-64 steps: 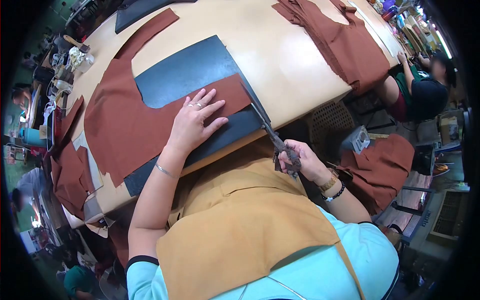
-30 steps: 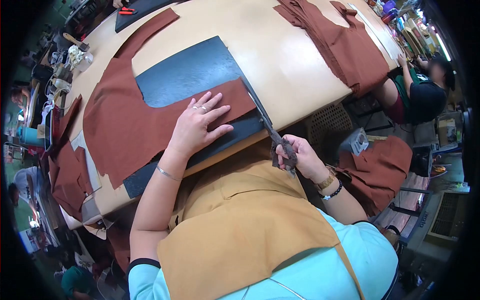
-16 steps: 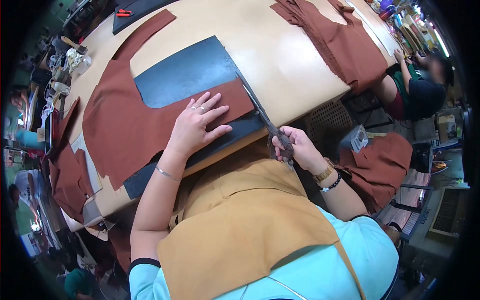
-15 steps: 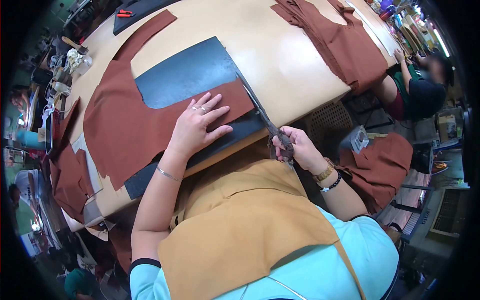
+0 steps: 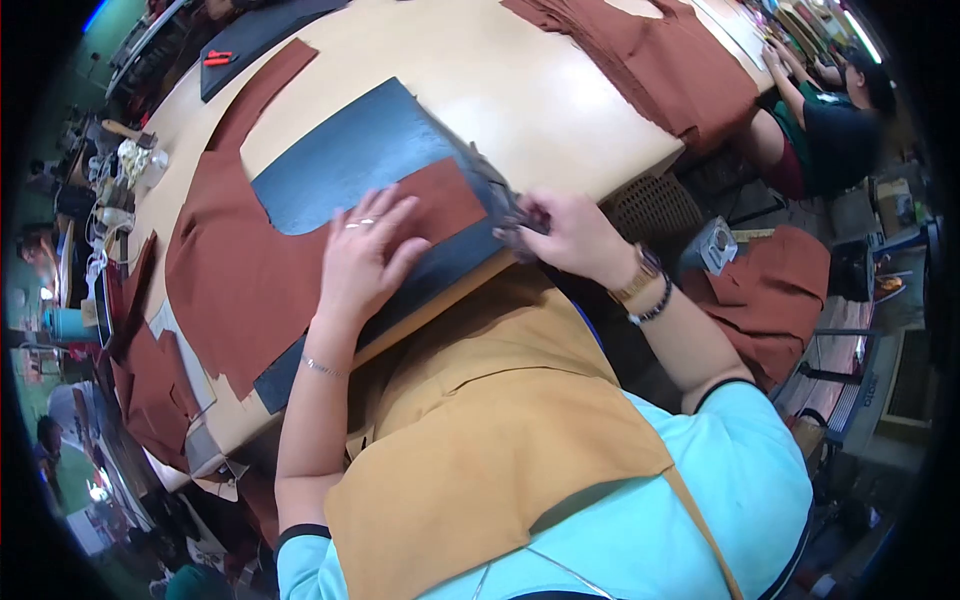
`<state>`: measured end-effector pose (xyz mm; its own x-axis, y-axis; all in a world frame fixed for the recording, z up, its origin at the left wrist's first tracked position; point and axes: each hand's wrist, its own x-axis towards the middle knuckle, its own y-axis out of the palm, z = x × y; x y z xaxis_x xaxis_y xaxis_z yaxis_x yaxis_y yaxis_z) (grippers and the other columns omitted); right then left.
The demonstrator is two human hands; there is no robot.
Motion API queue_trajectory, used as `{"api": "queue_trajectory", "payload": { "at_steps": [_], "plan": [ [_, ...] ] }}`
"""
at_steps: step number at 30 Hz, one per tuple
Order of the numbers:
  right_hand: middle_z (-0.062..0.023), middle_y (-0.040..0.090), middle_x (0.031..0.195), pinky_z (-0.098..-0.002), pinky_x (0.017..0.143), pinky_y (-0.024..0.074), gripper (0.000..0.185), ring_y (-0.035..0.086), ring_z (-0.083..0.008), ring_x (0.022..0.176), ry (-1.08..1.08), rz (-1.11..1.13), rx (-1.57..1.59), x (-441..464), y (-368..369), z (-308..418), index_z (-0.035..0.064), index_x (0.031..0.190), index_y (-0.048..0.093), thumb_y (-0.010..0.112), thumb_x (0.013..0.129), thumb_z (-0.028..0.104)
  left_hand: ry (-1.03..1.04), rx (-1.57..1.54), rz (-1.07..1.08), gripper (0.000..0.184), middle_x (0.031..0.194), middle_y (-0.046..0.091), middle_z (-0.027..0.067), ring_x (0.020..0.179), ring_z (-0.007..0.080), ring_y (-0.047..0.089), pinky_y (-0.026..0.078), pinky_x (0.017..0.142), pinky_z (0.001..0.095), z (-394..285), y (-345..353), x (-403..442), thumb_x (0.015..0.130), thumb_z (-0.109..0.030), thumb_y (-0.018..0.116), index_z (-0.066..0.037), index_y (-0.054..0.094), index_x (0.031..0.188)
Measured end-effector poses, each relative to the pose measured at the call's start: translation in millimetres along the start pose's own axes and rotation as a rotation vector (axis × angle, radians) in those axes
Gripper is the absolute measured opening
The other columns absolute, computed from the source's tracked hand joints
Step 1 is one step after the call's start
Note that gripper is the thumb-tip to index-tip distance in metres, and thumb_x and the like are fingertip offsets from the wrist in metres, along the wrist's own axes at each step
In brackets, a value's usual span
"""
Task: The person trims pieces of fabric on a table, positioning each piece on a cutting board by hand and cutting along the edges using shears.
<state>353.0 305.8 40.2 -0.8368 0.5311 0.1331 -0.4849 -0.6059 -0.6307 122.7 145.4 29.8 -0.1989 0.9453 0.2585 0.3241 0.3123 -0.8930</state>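
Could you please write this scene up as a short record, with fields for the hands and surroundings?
Left hand: spread on the flat, curved reddish-brown fabric piece
Right hand: gripping long dark metal scissors; blades too blurred to tell open or shut
Partly under fabric: flat blue-black board
Surface: smooth pale table
Table's far right: layered reddish-brown fabric
Table's far left: small red tool

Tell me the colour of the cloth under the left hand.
The cloth is plain reddish-brown, seen in the head view.
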Motion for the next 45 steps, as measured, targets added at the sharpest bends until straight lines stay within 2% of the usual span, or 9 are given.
{"api": "queue_trajectory", "payload": {
  "at_steps": [3, 9, 15, 24, 28, 32, 36, 40, 45],
  "plan": [
    [-0.0152, 0.06, 0.068, -0.0387, 0.059, 0.0492, 0.02, 0.062, -0.0307, 0.064, -0.283, -0.022, -0.137, 37.8, 9.0, 5.4, 0.0041, 0.083, 0.058, 0.068, 0.078, 0.021, -0.28, 0.039, -0.117, 0.043, 0.143, 0.046, 0.0118, 0.135, 0.0304, 0.038, 0.024, 0.108, 0.0589, 13.6, -21.6, -19.8, 0.096, -0.039, 0.049, -0.014, 0.055, 0.129],
    [-0.0083, 0.062, 0.075, -0.0365, 0.076, 0.0476, 0.023, 0.063, -0.0259, 0.077, -0.513, 0.046, -0.297, 97.1, 67.4, 11.4, 0.0082, 0.09, 0.058, 0.069, 0.077, 0.023, -1.002, 0.435, -0.007, 0.068, 0.157, 0.016, 0.0158, 0.145, 0.0353, 0.012, 0.016, 0.104, 0.0707, 80.8, -40.0, -87.2, 0.092, -0.056, 0.046, -0.024, 0.026, 0.15],
    [-0.0026, 0.062, 0.081, -0.0373, 0.087, 0.0432, 0.026, 0.063, -0.0202, 0.085, -0.622, -0.046, -0.338, 104.0, 92.4, 8.4, 0.0119, 0.091, 0.057, 0.073, 0.075, 0.024, -0.783, 0.379, 0.045, 0.073, 0.157, 0.015, 0.0157, 0.145, 0.0362, 0.011, 0.013, 0.106, 0.0699, 112.4, -52.8, -95.5, 0.089, -0.058, 0.05, -0.026, 0.025, 0.15],
    [-0.0016, 0.063, 0.084, -0.0364, 0.078, 0.0446, 0.026, 0.064, -0.0194, 0.086, -0.439, -0.159, -0.435, 70.2, 100.3, 23.3, 0.0125, 0.089, 0.055, 0.073, 0.075, 0.026, -0.31, 0.343, 0.112, 0.07, 0.157, 0.021, 0.0064, 0.145, 0.0296, 0.016, 0.011, 0.109, 0.067, 204.9, -55.4, -15.5, 0.088, -0.055, 0.054, -0.029, 0.031, 0.148],
    [-0.0014, 0.063, 0.084, -0.0366, 0.077, 0.0445, 0.026, 0.064, -0.0193, 0.086, -0.427, -0.168, -0.426, 68.2, 102.0, 23.9, 0.0127, 0.088, 0.055, 0.073, 0.076, 0.027, -0.196, 0.538, 0.099, 0.07, 0.156, 0.023, 0.0049, 0.145, 0.0287, 0.018, 0.013, 0.109, 0.0666, 205.9, -55.3, 10.5, 0.087, -0.056, 0.054, -0.03, 0.031, 0.147],
    [-0.0011, 0.063, 0.084, -0.0366, 0.077, 0.0443, 0.026, 0.064, -0.0193, 0.085, -0.454, -0.172, -0.429, 70.2, 100.7, 22.3, 0.013, 0.089, 0.055, 0.073, 0.076, 0.027, -0.417, 0.72, -0.114, 0.071, 0.157, 0.02, 0.0074, 0.145, 0.0295, 0.015, 0.015, 0.108, 0.0677, 193.0, -46.1, -7.6, 0.088, -0.06, 0.049, -0.028, 0.03, 0.148],
    [-0.0011, 0.063, 0.083, -0.037, 0.078, 0.0443, 0.027, 0.064, -0.0193, 0.085, -0.456, -0.168, -0.428, 71.6, 101.5, 20.8, 0.013, 0.089, 0.055, 0.073, 0.075, 0.028, -0.869, 0.39, -0.018, 0.081, 0.157, 0.015, 0.0149, 0.145, 0.0355, 0.013, 0.013, 0.107, 0.0686, 143.3, -35.8, -51.2, 0.087, -0.068, 0.043, -0.022, 0.024, 0.15],
    [-0.0021, 0.063, 0.082, -0.0375, 0.078, 0.0436, 0.02, 0.064, -0.0198, 0.083, -0.445, -0.13, -0.483, 70.3, 98.9, 27.6, 0.0117, 0.09, 0.056, 0.068, 0.079, 0.023, -0.794, 0.408, 0.037, 0.083, 0.157, 0.015, 0.015, 0.145, 0.0355, 0.013, 0.012, 0.107, 0.0693, 121.3, -38.1, -67.6, 0.085, -0.07, 0.045, -0.024, 0.023, 0.151],
    [-0.0031, 0.064, 0.078, -0.0371, 0.076, 0.0414, 0.01, 0.064, -0.0198, 0.077, -0.347, 0.05, -0.649, 66.2, 88.3, 52.7, 0.0094, 0.09, 0.058, 0.059, 0.082, 0.015, -0.719, 0.437, 0.122, 0.087, 0.158, 0.014, 0.0124, 0.146, 0.0327, 0.013, 0.009, 0.106, 0.071, 156.8, -57.1, -56.3, 0.08, -0.073, 0.05, -0.029, 0.023, 0.151]
  ]
}}
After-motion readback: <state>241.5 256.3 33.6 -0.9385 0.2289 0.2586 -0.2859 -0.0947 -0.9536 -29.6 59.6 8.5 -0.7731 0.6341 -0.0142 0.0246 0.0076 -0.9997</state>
